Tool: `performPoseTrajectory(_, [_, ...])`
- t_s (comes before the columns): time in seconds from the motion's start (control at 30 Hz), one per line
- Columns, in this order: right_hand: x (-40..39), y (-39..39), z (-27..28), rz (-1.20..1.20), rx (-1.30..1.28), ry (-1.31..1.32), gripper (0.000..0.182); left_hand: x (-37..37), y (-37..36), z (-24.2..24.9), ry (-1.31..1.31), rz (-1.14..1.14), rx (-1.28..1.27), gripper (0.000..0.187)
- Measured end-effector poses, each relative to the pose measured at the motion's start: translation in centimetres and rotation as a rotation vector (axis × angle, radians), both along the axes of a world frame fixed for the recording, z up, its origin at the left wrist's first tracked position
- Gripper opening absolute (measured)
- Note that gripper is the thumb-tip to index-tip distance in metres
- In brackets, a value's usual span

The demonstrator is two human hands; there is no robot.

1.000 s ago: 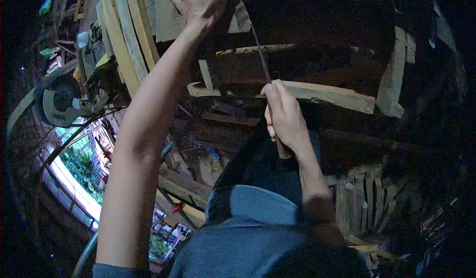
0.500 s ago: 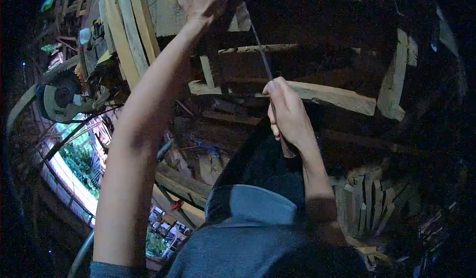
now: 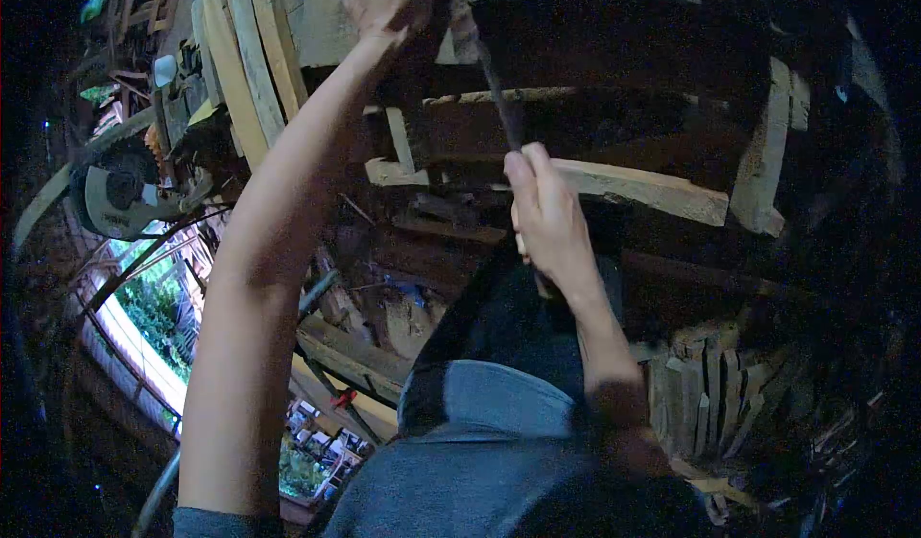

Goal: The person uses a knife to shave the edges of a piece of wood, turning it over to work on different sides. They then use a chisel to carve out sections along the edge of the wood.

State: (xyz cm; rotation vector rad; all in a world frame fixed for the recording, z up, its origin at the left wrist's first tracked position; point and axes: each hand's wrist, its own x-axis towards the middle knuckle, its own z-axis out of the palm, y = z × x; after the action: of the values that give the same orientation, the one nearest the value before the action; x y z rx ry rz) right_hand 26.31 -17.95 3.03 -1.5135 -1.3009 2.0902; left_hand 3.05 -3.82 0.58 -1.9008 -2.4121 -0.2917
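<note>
My right hand [image 3: 549, 207] is wrapped round the handle of a hand tool with a long, narrow, dark blade [image 3: 499, 97]. The handle's butt pokes out below my fist, and the blade slants up and left toward the workbench. Whether its edge is toothed I cannot see. At the top edge of the view my left hand [image 3: 391, 1] lies over the wooden bench top [image 3: 326, 30], just left of the blade's far end. Its visible fingers are spread, the tips partly cut off by the frame. Anything beneath that palm is hidden in shadow.
Long wooden strips [image 3: 240, 49] lean on the left beside a power saw [image 3: 120, 198]. Under the bench runs a pale wooden rail [image 3: 643, 188], with a leg [image 3: 763, 154] at right. Wood offcuts [image 3: 710, 394] stand at lower right.
My right hand and the tool have shifted slightly up and left, with the blade blurred by motion. My left hand stays nearly where it was.
</note>
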Motion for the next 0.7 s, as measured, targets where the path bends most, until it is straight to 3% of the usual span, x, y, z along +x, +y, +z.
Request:
performPoseTrajectory(0.1, [-0.2,-0.3,0.1,0.023,-0.020,0.003,0.033,-0.1,0.1,-0.3,-0.009,-0.033,0.022,0.048])
performPoseTrajectory(0.17, [-0.7,1.2,0.3,0.018,-0.199,0.032,0.034,-0.4,0.5,-0.3,-0.016,-0.021,0.063,0.047])
performPoseTrajectory(0.3, [-0.8,-0.2,0.1,-0.010,-0.010,0.031,0.033,-0.3,0.6,-0.3,0.025,-0.032,0.042,0.046])
performPoseTrajectory(0.4, [-1.2,1.9,1.5,-0.020,-0.266,0.104,0.031,-0.3,-0.1,-0.6,0.019,-0.024,0.046,0.046])
performPoseTrajectory(0.53, [-2.3,0.7,-0.8,-0.078,-0.002,0.086,0.032,-0.7,0.4,-0.6,0.040,-0.018,0.020,0.046])
performPoseTrajectory(0.63, [-0.6,0.3,1.6,-0.014,-0.146,0.063,0.034,-0.6,0.3,-0.6,0.015,-0.035,0.029,0.046])
performPoseTrajectory(0.7, [-1.6,1.3,0.3,-0.026,-0.094,0.037,0.034,-0.7,0.2,-1.1,0.039,-0.030,0.040,0.046])
